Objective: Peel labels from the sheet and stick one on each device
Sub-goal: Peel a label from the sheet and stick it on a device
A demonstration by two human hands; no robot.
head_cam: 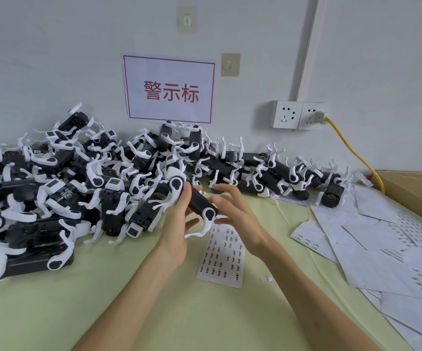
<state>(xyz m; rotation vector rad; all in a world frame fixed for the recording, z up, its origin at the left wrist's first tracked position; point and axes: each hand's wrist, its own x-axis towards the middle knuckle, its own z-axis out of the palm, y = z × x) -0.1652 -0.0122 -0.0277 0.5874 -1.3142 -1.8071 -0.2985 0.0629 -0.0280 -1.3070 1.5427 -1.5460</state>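
Gripping one device [199, 198] in my left hand [173, 225], right hand [232, 211] open beside it; label sheet [221, 257] half-used, heaped pile [52, 186] seemingly awaiting labels.

Print on the label sheet [221, 254] was too small to read, and its top edge was hidden behind the held device [193, 198]. Right hand [235, 211] fingertips were motion-blurred; whether they pinched a label couldn't be told. Left hand [177, 224] palm covered part of the device's underside. Device pile [52, 178] ran off the left edge. Cardboard box [415, 191] and used backing sheets [382, 249] were cut off at right.
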